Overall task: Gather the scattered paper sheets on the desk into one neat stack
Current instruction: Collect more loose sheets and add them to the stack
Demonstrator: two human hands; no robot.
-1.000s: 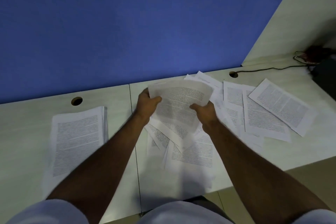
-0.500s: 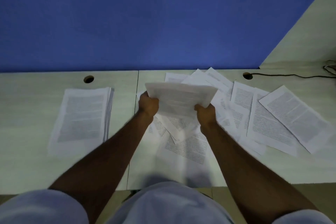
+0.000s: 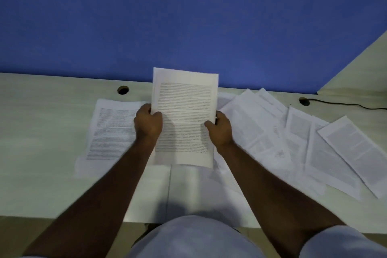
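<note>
Gripping sheets point(image 3: 184, 111), both hands point(image 3: 184, 125)

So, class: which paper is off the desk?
The sheet gripped by the left hand and right hand; the stack and scattered sheets lie flat.

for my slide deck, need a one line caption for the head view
Both hands, left and right, hold printed sheets upright above the desk, between a stack and scattered pages.
</note>
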